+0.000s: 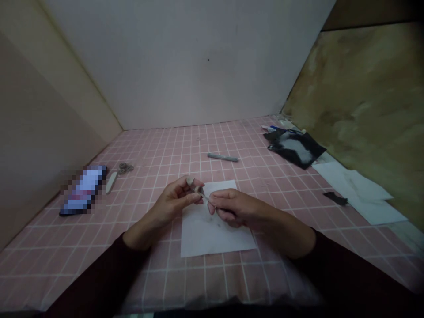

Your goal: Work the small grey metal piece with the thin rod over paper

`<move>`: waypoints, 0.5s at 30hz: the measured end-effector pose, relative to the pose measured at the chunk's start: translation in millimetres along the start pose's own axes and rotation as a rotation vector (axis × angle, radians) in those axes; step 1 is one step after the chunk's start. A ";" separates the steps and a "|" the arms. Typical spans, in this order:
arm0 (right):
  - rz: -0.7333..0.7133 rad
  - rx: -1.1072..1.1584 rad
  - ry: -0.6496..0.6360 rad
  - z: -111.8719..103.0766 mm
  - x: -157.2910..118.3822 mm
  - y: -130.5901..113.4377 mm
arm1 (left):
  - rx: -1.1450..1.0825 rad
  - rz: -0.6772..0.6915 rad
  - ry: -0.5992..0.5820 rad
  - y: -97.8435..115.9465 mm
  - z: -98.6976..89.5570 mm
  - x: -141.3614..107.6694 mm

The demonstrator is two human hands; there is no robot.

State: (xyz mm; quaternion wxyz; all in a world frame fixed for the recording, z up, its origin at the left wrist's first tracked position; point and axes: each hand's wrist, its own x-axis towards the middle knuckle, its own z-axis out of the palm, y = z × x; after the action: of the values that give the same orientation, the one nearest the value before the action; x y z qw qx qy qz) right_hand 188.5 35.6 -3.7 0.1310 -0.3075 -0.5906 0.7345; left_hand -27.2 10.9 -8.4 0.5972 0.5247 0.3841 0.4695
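Note:
Above a white sheet of paper (pixel 215 236), both hands meet near the middle of the view. My left hand (pixel 180 194) pinches a small ring-like piece (pixel 198 190) between thumb and fingers, and a light wrapping shows on one fingertip. My right hand (pixel 232 206) is closed round a thin tool (pixel 206 197), whose tip reaches the small piece. Most of the tool is hidden inside the right hand. Small dark specks lie on the paper below.
A phone (pixel 84 190), a pale flat stick (pixel 111 183) and several small rings (pixel 124 167) lie left. Beyond the hands is a grey rod (pixel 222 157). At right are a black sheet (pixel 298 148), white papers (pixel 367 198) and a dark scrap (pixel 335 198).

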 end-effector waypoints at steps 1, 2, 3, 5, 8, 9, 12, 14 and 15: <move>-0.066 -0.174 0.097 -0.3 -0.4 -0.7 | 0.009 -0.027 -0.024 0.0 -1.9 0.8; -0.142 -0.369 0.198 -0.4 -1.2 -1.7 | 0.017 -0.055 -0.054 0.1 -3.9 1.7; -0.214 -0.557 0.288 -0.4 -2.2 -2.8 | 0.020 -0.083 -0.086 0.3 -5.9 2.7; -0.311 -0.821 0.397 0.2 -3.9 -4.5 | 0.017 -0.127 -0.130 0.8 -8.8 4.3; -0.322 -0.788 0.379 2.3 -4.0 -4.5 | -0.007 -0.103 -0.126 1.2 -8.4 4.9; -0.286 -0.672 0.331 3.1 -3.4 -3.9 | -0.011 -0.082 -0.113 1.1 -7.2 4.6; -0.062 -0.160 0.078 4.8 -1.0 -1.8 | -0.004 -0.027 -0.063 0.4 -2.9 2.7; 0.065 0.101 -0.077 4.6 -0.3 -0.9 | 0.003 -0.016 -0.038 0.4 -1.1 1.4; 0.088 0.151 -0.108 4.1 -0.2 -0.7 | 0.005 -0.016 -0.032 0.5 -0.9 1.0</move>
State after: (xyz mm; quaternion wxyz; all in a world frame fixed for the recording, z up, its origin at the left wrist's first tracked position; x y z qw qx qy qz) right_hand 186.0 32.4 -2.5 0.0892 -0.2823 -0.5255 0.7976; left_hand -27.8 12.1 -8.0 0.6057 0.5305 0.3800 0.4553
